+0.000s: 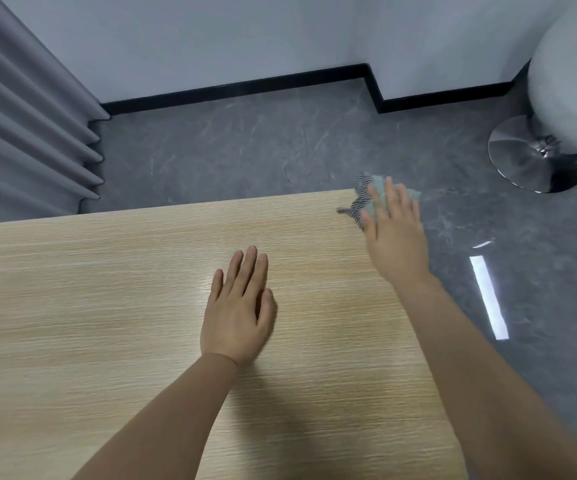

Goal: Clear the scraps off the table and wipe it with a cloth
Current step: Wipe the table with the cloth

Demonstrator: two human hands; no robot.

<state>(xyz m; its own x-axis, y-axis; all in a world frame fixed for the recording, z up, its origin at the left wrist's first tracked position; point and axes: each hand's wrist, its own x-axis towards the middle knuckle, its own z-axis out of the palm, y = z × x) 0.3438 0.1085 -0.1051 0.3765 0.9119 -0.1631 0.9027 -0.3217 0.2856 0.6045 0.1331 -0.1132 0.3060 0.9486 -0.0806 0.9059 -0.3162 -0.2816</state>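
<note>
A pale wood-grain tabletop [107, 306] is filling most of the view above a grey marbled floor [280, 143]. The left hand [237, 313] is lying flat on it, fingers straight and holding nothing. The right hand [396, 233] is pressing, fingers straight, on a green, black-and-white-striped cloth [361, 199] sitting at the tabletop's far right corner.

Light wood-grain table [107, 306] (slight sheen), soft woven cloth [366, 199], glossy stone-look floor [280, 150], chrome chair base [522, 161].

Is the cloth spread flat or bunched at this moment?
Bunched. The cloth sits crumpled at the table far right corner under the right hand flat fingers, striped folds sticking out.
</note>
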